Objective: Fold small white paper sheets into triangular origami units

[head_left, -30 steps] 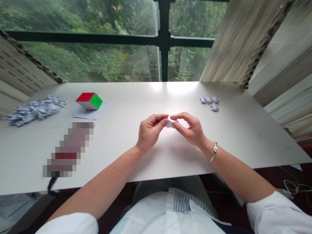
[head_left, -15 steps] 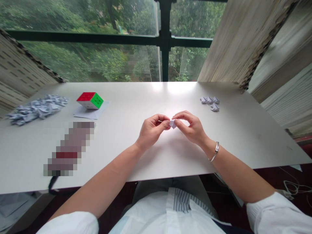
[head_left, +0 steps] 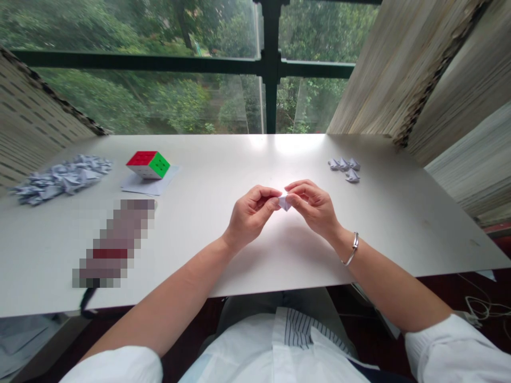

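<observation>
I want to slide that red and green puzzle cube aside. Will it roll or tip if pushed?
The red and green puzzle cube probably won't roll: it rests on a flat face. It sits on a white paper sheet, so the sheet may slide with it. It looks rigid, likely light.

I sit at a plain white table (head_left: 223, 159) pushed up against a big window (head_left: 159, 80) with a dark metal frame, nothing but green trees behind the glass. It reads as a quiet room in a home or a small study rather than a workshop: pale blinds (head_left: 419, 69) hang at both sides, and there are no tools or machines. On the tabletop lie a colourful puzzle cube (head_left: 148, 164) on some white sheets (head_left: 148, 184), a heap of folded paper pieces (head_left: 59, 176) at my far left and a few more folded bits (head_left: 344, 167) at my right. Loose cables (head_left: 485, 307) trail on the dark floor beside me.
</observation>
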Available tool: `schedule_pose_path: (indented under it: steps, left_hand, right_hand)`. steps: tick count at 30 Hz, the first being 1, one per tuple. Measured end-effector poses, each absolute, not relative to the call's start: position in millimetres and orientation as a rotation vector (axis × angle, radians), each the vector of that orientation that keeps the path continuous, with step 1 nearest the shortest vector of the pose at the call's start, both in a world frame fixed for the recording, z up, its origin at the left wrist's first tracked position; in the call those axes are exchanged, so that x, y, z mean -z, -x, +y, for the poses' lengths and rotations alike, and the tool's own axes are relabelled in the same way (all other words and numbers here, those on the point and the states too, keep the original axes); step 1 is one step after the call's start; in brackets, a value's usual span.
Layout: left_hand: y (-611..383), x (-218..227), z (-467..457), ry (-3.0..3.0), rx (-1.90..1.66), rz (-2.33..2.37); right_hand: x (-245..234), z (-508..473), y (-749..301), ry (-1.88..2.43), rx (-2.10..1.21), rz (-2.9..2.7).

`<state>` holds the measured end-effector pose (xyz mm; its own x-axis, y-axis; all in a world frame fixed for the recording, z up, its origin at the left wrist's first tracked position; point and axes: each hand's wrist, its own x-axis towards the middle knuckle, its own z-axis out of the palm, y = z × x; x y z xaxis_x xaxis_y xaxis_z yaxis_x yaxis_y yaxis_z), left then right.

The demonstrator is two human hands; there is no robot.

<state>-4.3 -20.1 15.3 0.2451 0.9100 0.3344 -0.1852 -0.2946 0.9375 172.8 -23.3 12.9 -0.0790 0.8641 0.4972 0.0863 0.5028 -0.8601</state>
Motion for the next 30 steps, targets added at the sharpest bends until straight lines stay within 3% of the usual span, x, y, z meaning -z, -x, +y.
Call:
schedule_pose_path:
  steps: [21, 30]
  left_hand:
    - [4.6, -14.1, -20.2, -1.47, -1.403, 0.696]
    - [8.1, -15.1, -16.6, -1.643, -1.271, 0.65]
  right_hand:
    - [-19.5, -27.8, -174.6, 0.752, -0.822, -1.555]
    - [-26.3, -25.6, -176.7, 0.816, -1.255, -1.341]
